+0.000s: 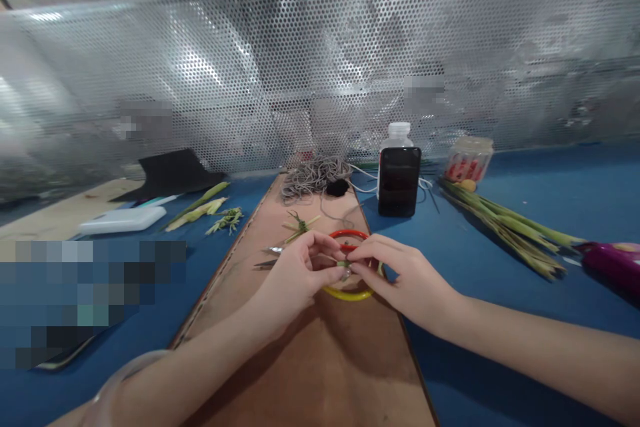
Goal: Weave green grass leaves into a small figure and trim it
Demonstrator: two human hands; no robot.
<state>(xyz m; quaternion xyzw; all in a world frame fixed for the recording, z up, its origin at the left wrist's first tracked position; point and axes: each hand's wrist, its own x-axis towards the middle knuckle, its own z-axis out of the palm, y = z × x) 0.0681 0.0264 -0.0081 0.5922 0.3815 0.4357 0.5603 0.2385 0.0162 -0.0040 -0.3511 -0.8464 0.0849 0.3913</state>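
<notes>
Both hands meet over a brown board (320, 360) in the middle of the blue table. My left hand (295, 277) and my right hand (400, 277) pinch a small green stem piece (343, 265) between their fingertips. Under the fingers lie scissors with a red loop (350, 235) and a yellow loop (350, 293); the blades (267, 257) point left. Another short piece of green stem (300, 225) rests on the board just beyond the hands.
A coil of grey cord (313, 177) lies at the board's far end. A dark phone (399, 181) leans on a white bottle (397, 137). Long green stalks (505, 227) lie at right, cut greens (210, 210) and a white case (123, 220) at left. Perforated metal screen behind.
</notes>
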